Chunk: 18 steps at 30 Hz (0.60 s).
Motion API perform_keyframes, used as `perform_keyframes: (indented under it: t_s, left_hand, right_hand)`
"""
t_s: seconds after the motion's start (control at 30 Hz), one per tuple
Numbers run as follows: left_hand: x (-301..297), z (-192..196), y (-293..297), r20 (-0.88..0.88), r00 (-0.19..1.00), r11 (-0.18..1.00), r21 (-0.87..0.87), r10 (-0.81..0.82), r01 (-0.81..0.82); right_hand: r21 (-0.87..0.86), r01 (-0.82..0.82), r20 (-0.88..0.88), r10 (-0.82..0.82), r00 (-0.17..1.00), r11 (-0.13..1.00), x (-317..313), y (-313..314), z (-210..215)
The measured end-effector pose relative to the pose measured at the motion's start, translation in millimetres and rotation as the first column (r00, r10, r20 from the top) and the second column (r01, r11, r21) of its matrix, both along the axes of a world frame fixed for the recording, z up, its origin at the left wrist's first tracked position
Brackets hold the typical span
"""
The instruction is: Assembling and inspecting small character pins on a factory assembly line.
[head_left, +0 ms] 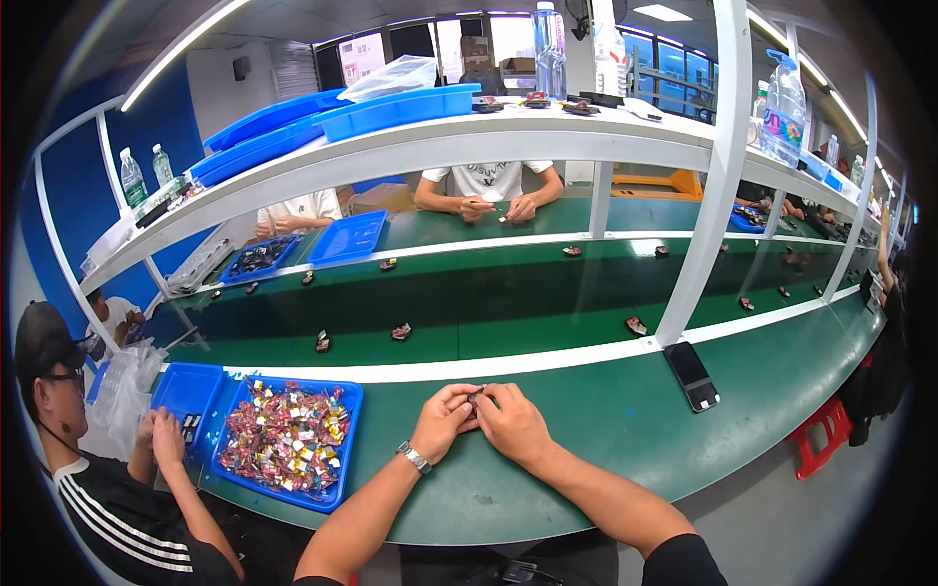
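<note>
Over the green work surface [625, 430], my left hand [445, 422] and my right hand [514, 425] meet, both closed. Between their fingertips is a small dark part [476, 398], mostly covered by the fingers, so its kind cannot be made out. A wristwatch with a metal band [413, 456] is on my left wrist. Left of my left forearm lies a blue tray [354, 430], heaped with small wired parts [283, 435] in red, yellow and white.
Behind a white rail [547, 361], a green conveyor belt [528, 313] carries scattered small parts. A black phone [692, 376] lies to the right. White posts [711, 195] hold a shelf with blue trays [401, 114] and bottles. Co-workers sit at left and opposite; a red stool [823, 435] stands at right.
</note>
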<state>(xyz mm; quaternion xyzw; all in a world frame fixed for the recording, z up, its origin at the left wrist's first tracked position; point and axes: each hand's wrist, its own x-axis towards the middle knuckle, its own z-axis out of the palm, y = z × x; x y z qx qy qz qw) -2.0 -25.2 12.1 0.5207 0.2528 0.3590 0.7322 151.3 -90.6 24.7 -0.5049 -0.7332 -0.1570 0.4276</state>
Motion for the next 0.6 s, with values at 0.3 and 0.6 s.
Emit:
perform_keyframes:
  t_s: [0.3, 0.6]
  left_hand:
    - [10, -3, 0, 0.001, 1.000, 1.000, 0.019, -0.009, 0.009]
    - [2, 1, -2, 0.028, 0.999, 1.000, -0.001, 0.020, -0.020]
  right_hand:
    - [-0.003, 0.025, 0.046, -0.025, 0.999, 1.000, 7, -3, -1]
    - [-0.034, 0.011, -0.024, -0.012, 1.000, 0.999, 3, 2, -9]
